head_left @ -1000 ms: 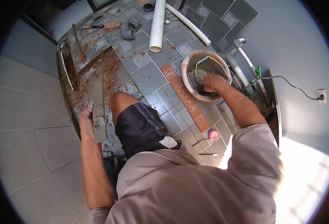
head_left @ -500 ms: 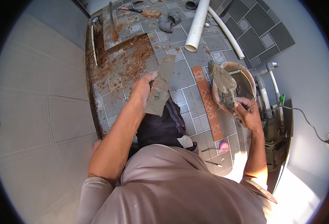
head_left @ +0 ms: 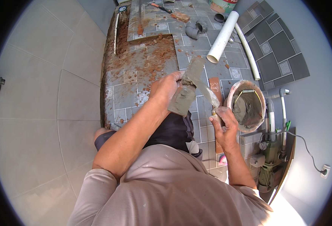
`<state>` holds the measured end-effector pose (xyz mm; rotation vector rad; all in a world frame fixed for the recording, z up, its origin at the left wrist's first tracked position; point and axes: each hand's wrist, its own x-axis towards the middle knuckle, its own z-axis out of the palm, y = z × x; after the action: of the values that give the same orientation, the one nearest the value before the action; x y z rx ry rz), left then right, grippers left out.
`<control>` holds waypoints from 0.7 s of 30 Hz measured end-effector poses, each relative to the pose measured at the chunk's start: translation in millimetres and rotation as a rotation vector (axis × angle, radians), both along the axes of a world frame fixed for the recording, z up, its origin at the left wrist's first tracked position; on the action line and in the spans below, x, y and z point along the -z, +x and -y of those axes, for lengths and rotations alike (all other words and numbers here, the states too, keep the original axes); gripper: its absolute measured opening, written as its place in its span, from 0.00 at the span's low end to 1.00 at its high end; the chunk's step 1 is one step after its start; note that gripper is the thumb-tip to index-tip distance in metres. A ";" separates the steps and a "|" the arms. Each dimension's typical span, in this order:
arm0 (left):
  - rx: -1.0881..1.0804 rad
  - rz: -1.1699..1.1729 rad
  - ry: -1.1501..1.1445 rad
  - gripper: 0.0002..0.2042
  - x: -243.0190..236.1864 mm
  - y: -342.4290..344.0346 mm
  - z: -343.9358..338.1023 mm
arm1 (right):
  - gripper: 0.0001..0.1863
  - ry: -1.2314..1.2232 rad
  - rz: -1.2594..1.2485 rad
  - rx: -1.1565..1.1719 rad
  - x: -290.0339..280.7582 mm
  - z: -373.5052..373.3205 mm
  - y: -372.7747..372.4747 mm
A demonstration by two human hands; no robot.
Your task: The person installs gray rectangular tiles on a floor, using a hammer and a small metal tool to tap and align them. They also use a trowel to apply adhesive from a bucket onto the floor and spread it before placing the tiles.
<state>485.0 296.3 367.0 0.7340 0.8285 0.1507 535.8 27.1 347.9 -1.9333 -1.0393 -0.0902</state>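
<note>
1. Round, pinkish-rimmed bucket (head_left: 230,101) holding wet grey mortar (head_left: 249,109): toward the grey tiled floor's (head_left: 211,71) right edge.
2. Flat grey rectangular strip (head_left: 184,101): above floor, grasped by left hand (head_left: 168,88).
3. Mortar-smeared metal trowel (head_left: 208,92): gripped by right hand (head_left: 226,124); since swung from bucket to strip, scooping apparently yielding to spreading.

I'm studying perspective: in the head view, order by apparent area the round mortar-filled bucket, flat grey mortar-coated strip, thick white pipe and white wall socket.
Mortar bucket
Grey strip
White pipe
Wall socket
The left hand holds the strip nearer the camera, perhaps inflating it.
</note>
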 end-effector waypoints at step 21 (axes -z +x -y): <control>0.123 0.114 0.114 0.19 -52.6 -26.9 2.7 | 0.22 -0.085 0.533 0.046 -51.0 7.5 29.7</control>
<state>458.1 293.6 419.6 0.8731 0.6681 0.1289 565.5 19.6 398.9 -2.0613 -1.3566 -0.6242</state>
